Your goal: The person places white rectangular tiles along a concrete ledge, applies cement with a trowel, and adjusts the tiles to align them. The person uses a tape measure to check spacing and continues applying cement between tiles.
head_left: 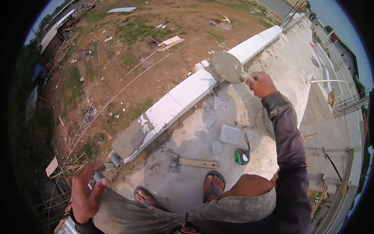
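- A worker's right hand [261,84] closes its fingers around the handle of a mortar-smeared trowel [227,67] above a concrete slab [183,142]; the fist hides most of the grip.
- The trowel's broad grey blade reaches left and far from those fingers, over the break between a near run of white blocks [181,95] and a far run of white blocks [255,45]; whether it touches them cannot be told.
- At near left, the left hand [86,191] holds its thumb and fingers apart, with a grey pipe piece [99,176] between them; whether they grip it cannot be told.
- Grey mortar [130,136] coats the near end of the near run, just beyond the left hand's fingers.
- On the slab, a wooden-handled hammer [198,162] lies near the worker's sandals [213,183], with a green-and-black tape measure [242,156] to its right and a pale block piece [230,134] farther off.
- Left of the blocks spreads bare ground [128,74] with patches of grass.
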{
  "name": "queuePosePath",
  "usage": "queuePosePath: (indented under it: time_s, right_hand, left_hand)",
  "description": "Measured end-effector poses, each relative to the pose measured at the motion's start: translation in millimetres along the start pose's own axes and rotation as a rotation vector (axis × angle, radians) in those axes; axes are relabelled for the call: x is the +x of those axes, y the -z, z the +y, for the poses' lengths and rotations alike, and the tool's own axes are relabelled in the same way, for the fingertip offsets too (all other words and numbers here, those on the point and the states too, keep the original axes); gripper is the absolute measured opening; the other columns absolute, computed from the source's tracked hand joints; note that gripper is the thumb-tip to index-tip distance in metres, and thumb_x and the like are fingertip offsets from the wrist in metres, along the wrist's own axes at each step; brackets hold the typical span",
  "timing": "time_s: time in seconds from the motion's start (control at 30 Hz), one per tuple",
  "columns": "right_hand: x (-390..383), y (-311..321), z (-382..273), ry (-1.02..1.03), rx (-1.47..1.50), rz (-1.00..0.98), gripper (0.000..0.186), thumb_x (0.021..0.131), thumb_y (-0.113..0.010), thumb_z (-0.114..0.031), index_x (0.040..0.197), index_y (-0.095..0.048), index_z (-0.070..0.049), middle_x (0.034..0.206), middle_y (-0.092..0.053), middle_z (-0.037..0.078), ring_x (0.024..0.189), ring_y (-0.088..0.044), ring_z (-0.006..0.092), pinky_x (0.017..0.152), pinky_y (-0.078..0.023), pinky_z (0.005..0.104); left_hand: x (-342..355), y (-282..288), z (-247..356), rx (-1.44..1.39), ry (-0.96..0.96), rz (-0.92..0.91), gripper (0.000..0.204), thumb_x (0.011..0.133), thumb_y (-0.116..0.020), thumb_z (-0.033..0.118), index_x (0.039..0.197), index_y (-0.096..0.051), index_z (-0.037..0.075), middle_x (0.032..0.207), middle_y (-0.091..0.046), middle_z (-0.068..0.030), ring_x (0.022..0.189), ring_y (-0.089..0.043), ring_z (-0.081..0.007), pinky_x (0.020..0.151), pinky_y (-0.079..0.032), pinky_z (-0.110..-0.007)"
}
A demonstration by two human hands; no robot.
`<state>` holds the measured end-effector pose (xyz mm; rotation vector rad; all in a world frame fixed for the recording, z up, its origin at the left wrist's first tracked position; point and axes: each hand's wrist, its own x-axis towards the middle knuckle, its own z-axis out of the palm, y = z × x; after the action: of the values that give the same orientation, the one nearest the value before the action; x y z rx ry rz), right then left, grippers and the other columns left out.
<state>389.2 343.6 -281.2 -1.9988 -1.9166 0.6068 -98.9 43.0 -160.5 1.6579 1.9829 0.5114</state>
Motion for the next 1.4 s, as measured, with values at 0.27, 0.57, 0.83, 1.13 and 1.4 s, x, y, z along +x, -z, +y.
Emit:
queuePosePath:
  time_s: [0.27, 0.57, 0.83, 1.13, 1.4]
  right_hand:
    - [39, -31, -31, -0.031, -0.542, 0.188, 0.028, 0.085, -0.066, -0.019, 0.106, -0.073, -0.002, 0.107, -0.072, 0.025, 0.104, -0.069, 0.0413, 0.088, -0.056, 0.0505]
    - [112, -47, 18, 0.074, -0.499, -0.243, 0.027, 0.084, -0.065, -0.017, 0.102, -0.077, -0.001, 0.107, -0.073, 0.025, 0.099, -0.073, 0.0390, 0.087, -0.059, 0.0451]
    - [150, -36, 49, 0.154, -0.920, -0.089, 0.025, 0.085, -0.070, -0.022, 0.098, -0.077, -0.001, 0.092, -0.075, 0.022, 0.096, -0.074, 0.0355, 0.082, -0.060, 0.0433]
    - [79, -118, 25, 0.423, -0.666, -0.139, 0.033, 0.091, -0.062, -0.026, 0.108, -0.073, 0.001, 0.111, -0.071, 0.025, 0.105, -0.069, 0.0413, 0.093, -0.055, 0.0464]
    - [-21, -122, -66, 0.116, -0.152, -0.237, 0.041, 0.096, -0.061, -0.035, 0.102, -0.068, 0.004, 0.092, -0.070, 0.027, 0.099, -0.065, 0.0458, 0.088, -0.052, 0.0507]
  left_hand:
    - [-3, 11, -10, 0.068, 0.004, -0.051, 0.046, 0.091, -0.073, 0.025, 0.127, -0.063, -0.002, 0.121, -0.066, -0.0213, 0.109, -0.062, -0.0339, 0.098, -0.046, -0.041]
    - [5, 7, -3, -0.060, 0.042, -0.086, 0.048, 0.092, -0.073, 0.024, 0.131, -0.062, -0.003, 0.119, -0.064, -0.0197, 0.109, -0.063, -0.0275, 0.096, -0.050, -0.039]
    - [12, 16, 9, -0.019, 0.021, -0.207, 0.032, 0.093, -0.058, 0.008, 0.123, -0.066, -0.003, 0.116, -0.072, -0.0185, 0.111, -0.065, -0.0275, 0.099, -0.048, -0.039]
    - [9, 9, 2, 0.033, -0.017, -0.141, 0.047, 0.093, -0.073, 0.025, 0.130, -0.062, -0.002, 0.118, -0.065, -0.0194, 0.109, -0.063, -0.0284, 0.096, -0.050, -0.039]
    - [8, 5, -6, 0.056, -0.102, -0.073, 0.046, 0.093, -0.073, 0.025, 0.129, -0.064, -0.002, 0.120, -0.066, -0.0186, 0.108, -0.063, -0.0292, 0.096, -0.049, -0.039]
